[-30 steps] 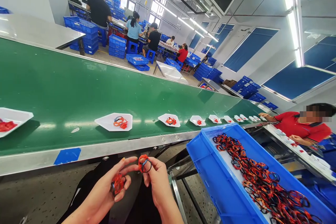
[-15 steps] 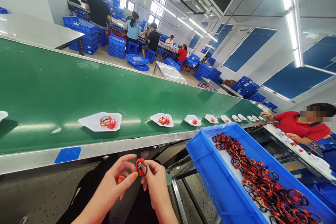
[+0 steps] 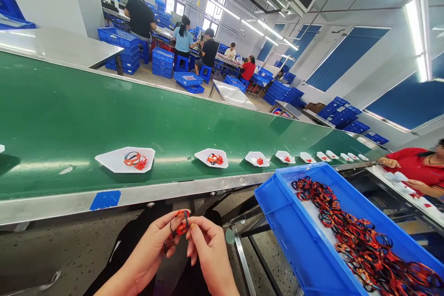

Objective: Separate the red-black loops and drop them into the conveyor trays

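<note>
Low in front of the conveyor belt, my two hands are close together around a few thin loops. My left hand is closed on the coiled red-and-black cord, which looks like small rings of soft strand. With thumb and forefinger, my right hand pinches the dark edge of the same coil. More red shows between the left fingers, partly hidden. To the right stands a blue crate with a heap of similar coiled cords. White trays in a row on the belt hold red pieces; the nearer ones also hold loops.
A metal rail with blue tape edges the belt. A metal stand is beside my right hand. A co-worker in red sits far right at a bench with white trays. Beyond the belt are people, tables and stacked blue crates.
The trays have moved left along the belt relative to its rail. In my hands the coil has turned and spread into wider loops, now resting more in the left fingers. My view has shifted slightly left.
</note>
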Tool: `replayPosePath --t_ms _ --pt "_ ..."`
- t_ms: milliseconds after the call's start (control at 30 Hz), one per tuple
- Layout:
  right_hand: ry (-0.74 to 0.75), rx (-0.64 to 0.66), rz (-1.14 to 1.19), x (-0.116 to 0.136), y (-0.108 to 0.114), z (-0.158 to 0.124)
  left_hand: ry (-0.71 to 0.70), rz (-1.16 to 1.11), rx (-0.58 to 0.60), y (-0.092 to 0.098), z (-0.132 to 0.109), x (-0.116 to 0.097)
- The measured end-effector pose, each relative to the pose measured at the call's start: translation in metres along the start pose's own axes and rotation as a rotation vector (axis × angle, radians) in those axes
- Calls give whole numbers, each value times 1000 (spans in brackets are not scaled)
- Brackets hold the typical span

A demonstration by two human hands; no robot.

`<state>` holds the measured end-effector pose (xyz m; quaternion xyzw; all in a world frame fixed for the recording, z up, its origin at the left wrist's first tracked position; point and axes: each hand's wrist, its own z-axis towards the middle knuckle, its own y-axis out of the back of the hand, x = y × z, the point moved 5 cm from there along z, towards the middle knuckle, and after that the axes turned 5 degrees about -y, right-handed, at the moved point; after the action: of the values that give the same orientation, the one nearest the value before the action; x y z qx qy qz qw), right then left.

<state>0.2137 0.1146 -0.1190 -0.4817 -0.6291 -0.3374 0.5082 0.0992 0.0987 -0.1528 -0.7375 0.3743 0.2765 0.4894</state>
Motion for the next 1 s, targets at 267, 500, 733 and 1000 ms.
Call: replayPosePath --t_ms 267,500,733,1000 --pt "-49 -15 -28 -2 -1 -1 53 -76 -9 -3 -1 3" --pt "129 -204 -228 28 33 27 87 -121 -11 -3 -2 1" --pt "353 -660 -481 98 134 90 152 -322 -150 4 -1 -3" --pt "245 -156 -490 49 35 25 126 -397 -157 1 1 -4"
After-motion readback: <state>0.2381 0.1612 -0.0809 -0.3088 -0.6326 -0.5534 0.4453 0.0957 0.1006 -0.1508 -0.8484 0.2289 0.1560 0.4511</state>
